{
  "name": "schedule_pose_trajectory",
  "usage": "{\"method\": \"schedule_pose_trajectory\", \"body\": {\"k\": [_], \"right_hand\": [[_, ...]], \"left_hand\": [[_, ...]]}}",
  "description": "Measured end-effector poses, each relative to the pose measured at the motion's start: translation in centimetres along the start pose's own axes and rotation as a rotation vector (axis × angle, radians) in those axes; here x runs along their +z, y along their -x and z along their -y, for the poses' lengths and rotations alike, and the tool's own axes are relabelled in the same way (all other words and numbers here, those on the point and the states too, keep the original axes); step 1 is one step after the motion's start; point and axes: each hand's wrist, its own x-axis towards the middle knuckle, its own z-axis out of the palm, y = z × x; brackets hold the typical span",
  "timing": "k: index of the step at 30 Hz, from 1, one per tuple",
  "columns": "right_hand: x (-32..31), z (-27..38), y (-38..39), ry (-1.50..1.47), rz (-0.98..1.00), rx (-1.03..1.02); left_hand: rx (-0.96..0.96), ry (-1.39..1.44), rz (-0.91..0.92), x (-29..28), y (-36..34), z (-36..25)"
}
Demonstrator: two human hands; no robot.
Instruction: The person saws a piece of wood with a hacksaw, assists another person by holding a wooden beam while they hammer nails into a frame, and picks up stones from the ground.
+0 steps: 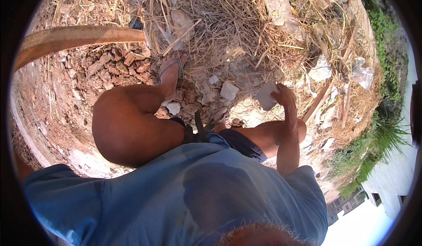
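Note:
My right hand (pixel 285 95) is closed on the edge of a flat, pale grey stone-like slab piece (pixel 265 97), held low over the ground in front of my right knee. Whether the piece touches the ground I cannot tell. Just left of it lies a smaller whitish chunk (pixel 229 91), with a little pale chunk (pixel 213 79) beside that. Another white chunk (pixel 173 108) rests near my sandalled left foot (pixel 169 72). Only a bit of my left upper arm shows at the far left rim; the left hand is out of view.
Broken brown clods (pixel 103 65) cover the ground on the left, below a curved wooden plank (pixel 83 35). Dry straw (pixel 224 26) spreads ahead, with a large pale slab (pixel 279 6) on it. Crumpled plastic (pixel 363 73) and wooden strips lie right, near green plants (pixel 369 153).

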Motion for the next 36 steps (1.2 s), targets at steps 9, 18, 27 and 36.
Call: {"method": "schedule_pose_trajectory", "body": {"k": [9,18,27,36], "right_hand": [[3.0,12.0,-3.4,-0.173,-0.002,-0.455],[17.3,13.5,-23.0,-0.077,-0.142,-0.333],[8.1,11.6,-9.1,0.451,0.238,-0.504],[13.8,16.8,-18.6,-0.057,-0.441,-0.413]], "left_hand": [[-0.022,0.114,-0.042,-0.5,0.5,0.3],[0.019,0.307,-0.042,0.1,1.4,-2.4],[-0.069,0.447,-0.015,-0.4,0.9,-0.1],[-0.195,0.404,0.023,-1.7,3.2,-6.3]]}}
